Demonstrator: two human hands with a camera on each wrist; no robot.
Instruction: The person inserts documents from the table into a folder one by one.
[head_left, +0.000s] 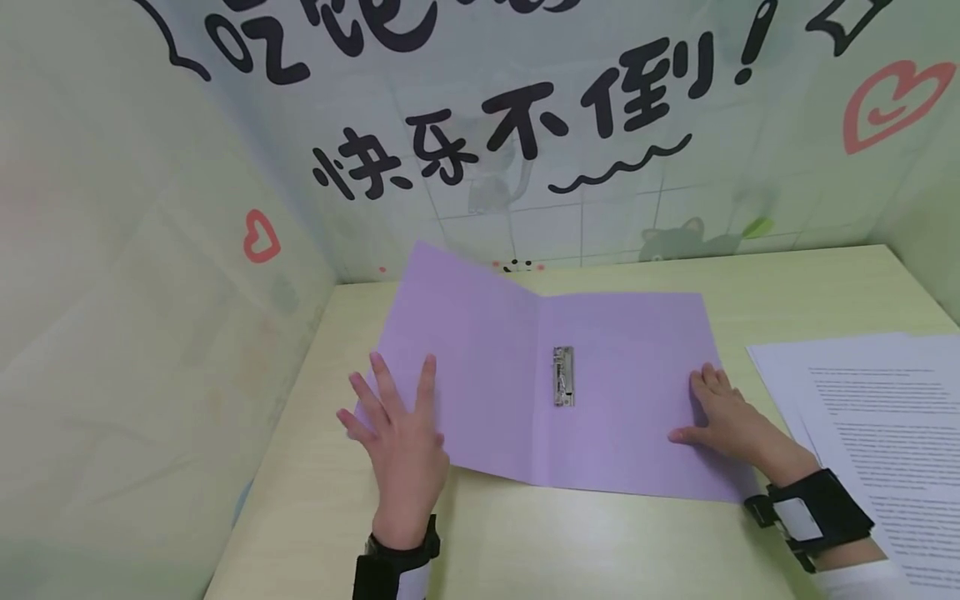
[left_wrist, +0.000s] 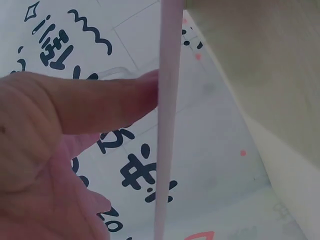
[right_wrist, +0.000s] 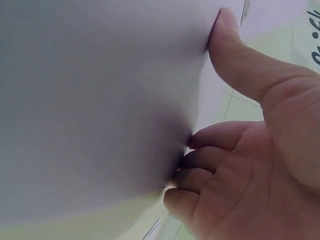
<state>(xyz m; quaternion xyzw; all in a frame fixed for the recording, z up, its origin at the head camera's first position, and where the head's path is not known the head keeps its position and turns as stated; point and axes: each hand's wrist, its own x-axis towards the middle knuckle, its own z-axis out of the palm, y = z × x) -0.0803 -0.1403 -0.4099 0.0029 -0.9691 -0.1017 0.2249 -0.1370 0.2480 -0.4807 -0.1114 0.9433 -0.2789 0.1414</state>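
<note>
A purple folder (head_left: 487, 383) lies spread open on the pale table (head_left: 570, 546), roughly centred in front of the person, its longer dimension running left to right. Its spine (head_left: 537, 433) points away from the person toward the back wall (head_left: 465, 233). The right panel (head_left: 630, 333) lies mostly level, while the left cover (head_left: 472, 333) tilts up, its far outer corner highest. Just right of the spine, a metal clip (head_left: 564, 377) sits with its long axis parallel to the fold.

The left hand (head_left: 408, 450) is back-up at the left cover, fingers fanned and straight, pointing forward; the left wrist view shows a digit's tip meeting the cover, with nothing clasped. The right hand (head_left: 727, 421) reaches in diagonally from the lower right and rests along the right panel's outer edge, fingers extended forward and thumb out to the left, touching without clenching. Black bands circle both wrists. Beside the right forearm lie printed sheets (head_left: 892, 442), near the folder.
</note>
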